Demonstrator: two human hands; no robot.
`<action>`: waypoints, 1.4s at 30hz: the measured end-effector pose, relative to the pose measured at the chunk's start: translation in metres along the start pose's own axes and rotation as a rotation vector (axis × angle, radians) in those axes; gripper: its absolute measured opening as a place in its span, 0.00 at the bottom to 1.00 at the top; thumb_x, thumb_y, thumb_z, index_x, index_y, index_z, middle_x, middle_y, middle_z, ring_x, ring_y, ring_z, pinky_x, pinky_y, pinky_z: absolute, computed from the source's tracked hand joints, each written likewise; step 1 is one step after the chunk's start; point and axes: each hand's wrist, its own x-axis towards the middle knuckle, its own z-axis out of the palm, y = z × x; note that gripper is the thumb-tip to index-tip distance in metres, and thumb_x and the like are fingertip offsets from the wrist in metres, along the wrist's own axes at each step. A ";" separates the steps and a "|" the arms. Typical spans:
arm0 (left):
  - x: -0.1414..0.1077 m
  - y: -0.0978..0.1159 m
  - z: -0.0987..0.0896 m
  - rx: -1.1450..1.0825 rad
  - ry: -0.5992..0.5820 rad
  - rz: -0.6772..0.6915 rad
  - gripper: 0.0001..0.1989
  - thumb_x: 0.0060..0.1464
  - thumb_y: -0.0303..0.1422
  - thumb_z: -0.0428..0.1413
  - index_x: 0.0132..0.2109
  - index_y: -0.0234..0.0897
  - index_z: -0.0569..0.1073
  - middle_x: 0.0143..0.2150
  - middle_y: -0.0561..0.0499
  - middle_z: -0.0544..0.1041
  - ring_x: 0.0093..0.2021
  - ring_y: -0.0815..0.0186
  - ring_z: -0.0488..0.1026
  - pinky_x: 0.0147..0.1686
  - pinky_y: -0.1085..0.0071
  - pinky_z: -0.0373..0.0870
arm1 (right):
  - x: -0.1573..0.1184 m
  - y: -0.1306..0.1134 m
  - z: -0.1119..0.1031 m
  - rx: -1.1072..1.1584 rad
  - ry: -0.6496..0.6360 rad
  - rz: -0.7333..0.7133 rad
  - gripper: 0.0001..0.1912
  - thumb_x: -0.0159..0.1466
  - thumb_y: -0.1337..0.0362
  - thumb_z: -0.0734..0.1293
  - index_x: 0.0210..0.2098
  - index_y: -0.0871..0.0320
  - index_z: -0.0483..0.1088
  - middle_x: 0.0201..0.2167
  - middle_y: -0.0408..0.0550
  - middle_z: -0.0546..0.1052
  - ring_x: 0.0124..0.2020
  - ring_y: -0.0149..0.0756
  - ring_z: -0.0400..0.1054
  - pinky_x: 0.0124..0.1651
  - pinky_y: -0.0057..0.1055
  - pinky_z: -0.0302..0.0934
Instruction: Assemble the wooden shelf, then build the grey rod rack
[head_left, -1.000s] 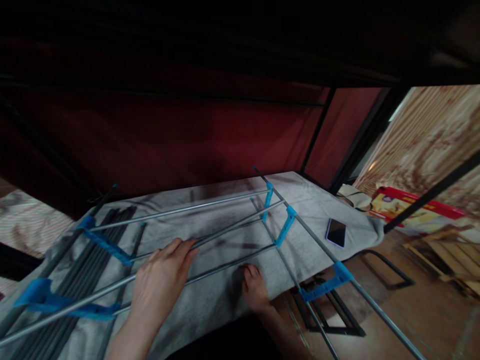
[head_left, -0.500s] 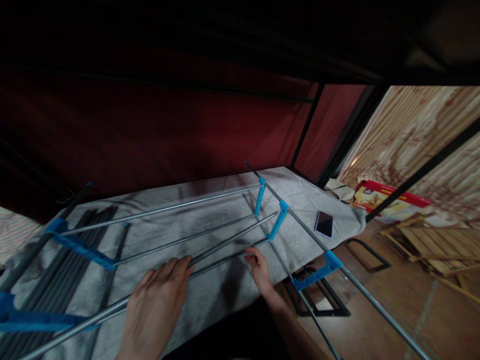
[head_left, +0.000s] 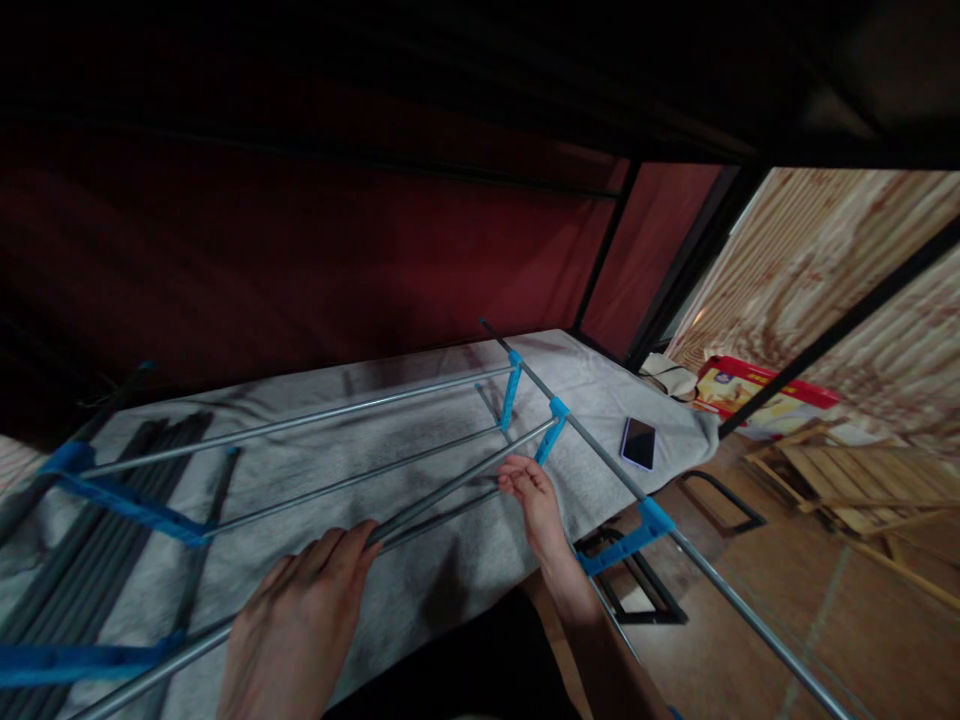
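Note:
My left hand (head_left: 304, 600) is wrapped around a long grey metal tube (head_left: 457, 483) of a rack frame. The tube slants from the lower left up to a blue plastic bracket (head_left: 553, 420) on the right side bar (head_left: 606, 452). Just below the tube's far end, my right hand (head_left: 531, 492) is raised with loosely bent fingers, holding nothing that I can see. More blue brackets join the frame's bars, such as one at the left (head_left: 131, 508) and one at the lower right (head_left: 630, 540). A lower tube (head_left: 442, 517) runs below the held one, partly hidden by my right hand.
Several loose dark tubes (head_left: 97, 545) lie on the grey cloth-covered surface (head_left: 405, 410) at the left. A phone (head_left: 638, 443) rests near its right end. Beyond stand a red and yellow box (head_left: 765, 392) and a wooden slatted item (head_left: 862, 475). Black posts frame the surface.
My right hand has moved up and slightly right, closer to the tube's far end and the bracket. My left hand keeps its grip on the tube. The view has shifted a little.

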 end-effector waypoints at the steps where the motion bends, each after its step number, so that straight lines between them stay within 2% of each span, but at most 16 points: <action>1: 0.000 0.000 0.000 -0.002 -0.010 -0.002 0.18 0.64 0.37 0.43 0.51 0.39 0.75 0.42 0.46 0.81 0.35 0.58 0.76 0.37 0.61 0.69 | 0.001 -0.003 0.000 0.018 0.000 0.011 0.14 0.54 0.58 0.70 0.38 0.57 0.73 0.33 0.45 0.79 0.32 0.34 0.71 0.41 0.34 0.66; 4: 0.002 0.000 0.001 -0.014 -0.017 -0.014 0.18 0.64 0.36 0.43 0.50 0.39 0.75 0.41 0.46 0.81 0.34 0.57 0.76 0.36 0.62 0.70 | 0.003 -0.012 -0.001 0.036 -0.001 0.019 0.15 0.53 0.59 0.71 0.38 0.58 0.73 0.33 0.46 0.78 0.32 0.34 0.71 0.41 0.35 0.66; 7: 0.004 0.001 0.002 -0.032 -0.009 -0.006 0.18 0.63 0.34 0.43 0.51 0.38 0.75 0.40 0.45 0.80 0.34 0.57 0.76 0.37 0.60 0.70 | 0.005 -0.017 -0.007 0.002 0.042 -0.051 0.15 0.54 0.59 0.70 0.39 0.58 0.73 0.36 0.47 0.77 0.34 0.34 0.70 0.41 0.34 0.65; 11: 0.005 0.002 0.005 -0.057 -0.015 0.032 0.20 0.61 0.28 0.42 0.53 0.36 0.74 0.42 0.44 0.80 0.37 0.58 0.77 0.42 0.59 0.71 | 0.012 -0.018 -0.020 -0.133 0.208 -0.218 0.15 0.56 0.58 0.67 0.42 0.56 0.70 0.39 0.47 0.74 0.39 0.36 0.68 0.43 0.35 0.64; 15: 0.006 0.004 0.009 -0.057 -0.003 0.033 0.23 0.57 0.22 0.42 0.55 0.36 0.73 0.44 0.43 0.79 0.40 0.58 0.77 0.45 0.59 0.70 | 0.023 -0.021 -0.030 -0.345 0.393 -0.354 0.22 0.56 0.59 0.64 0.49 0.56 0.66 0.51 0.52 0.70 0.51 0.40 0.63 0.53 0.38 0.59; 18: 0.007 0.009 0.008 -0.089 -0.012 0.019 0.21 0.59 0.24 0.43 0.54 0.36 0.73 0.44 0.43 0.79 0.41 0.57 0.76 0.45 0.59 0.70 | 0.030 -0.026 -0.035 -0.412 0.386 -0.356 0.26 0.57 0.58 0.63 0.55 0.57 0.63 0.57 0.54 0.67 0.56 0.42 0.61 0.57 0.40 0.57; 22: 0.008 0.023 0.002 -0.117 -0.049 -0.067 0.17 0.64 0.30 0.45 0.53 0.37 0.73 0.42 0.44 0.79 0.41 0.57 0.75 0.46 0.58 0.69 | 0.035 -0.029 -0.043 -0.440 0.365 -0.344 0.26 0.57 0.57 0.64 0.53 0.61 0.66 0.53 0.56 0.70 0.54 0.45 0.64 0.58 0.44 0.57; 25: 0.012 0.030 0.000 -0.146 -0.076 -0.111 0.16 0.63 0.27 0.45 0.53 0.39 0.72 0.41 0.46 0.77 0.42 0.58 0.74 0.46 0.59 0.68 | 0.030 -0.022 -0.045 -0.494 0.327 -0.440 0.27 0.59 0.57 0.65 0.56 0.60 0.64 0.55 0.57 0.69 0.55 0.45 0.64 0.58 0.45 0.57; 28: 0.014 0.029 0.000 -0.171 -0.092 -0.126 0.14 0.62 0.26 0.46 0.51 0.38 0.72 0.40 0.46 0.76 0.41 0.59 0.73 0.46 0.59 0.67 | 0.012 -0.014 -0.041 -0.613 0.254 -0.572 0.27 0.62 0.59 0.65 0.59 0.58 0.62 0.56 0.58 0.68 0.56 0.47 0.65 0.56 0.48 0.59; 31: 0.013 0.029 0.002 -0.185 -0.101 -0.127 0.14 0.61 0.25 0.48 0.51 0.38 0.71 0.41 0.45 0.75 0.41 0.59 0.72 0.46 0.60 0.66 | -0.014 -0.015 -0.028 -0.841 0.179 -0.873 0.26 0.62 0.62 0.65 0.59 0.60 0.63 0.57 0.62 0.67 0.61 0.54 0.59 0.59 0.54 0.55; 34: 0.011 0.029 0.005 -0.200 -0.093 -0.131 0.14 0.60 0.24 0.48 0.50 0.38 0.71 0.40 0.45 0.75 0.41 0.59 0.72 0.46 0.60 0.66 | -0.031 -0.019 -0.008 -1.026 -0.028 -1.090 0.22 0.63 0.65 0.64 0.57 0.59 0.67 0.55 0.63 0.69 0.60 0.54 0.61 0.58 0.55 0.55; 37: 0.011 0.028 0.007 -0.214 -0.080 -0.134 0.13 0.60 0.24 0.48 0.50 0.38 0.71 0.39 0.47 0.75 0.41 0.59 0.71 0.46 0.60 0.66 | -0.032 -0.021 0.013 -1.154 -0.223 -1.162 0.20 0.65 0.66 0.63 0.56 0.55 0.67 0.55 0.59 0.70 0.58 0.51 0.63 0.59 0.54 0.54; 42: 0.011 0.024 0.010 -0.232 -0.076 -0.120 0.12 0.60 0.26 0.49 0.49 0.38 0.71 0.40 0.47 0.75 0.42 0.59 0.71 0.47 0.60 0.66 | -0.019 -0.018 0.031 -1.229 -0.353 -1.196 0.16 0.68 0.64 0.61 0.54 0.53 0.69 0.51 0.53 0.74 0.55 0.45 0.66 0.63 0.53 0.47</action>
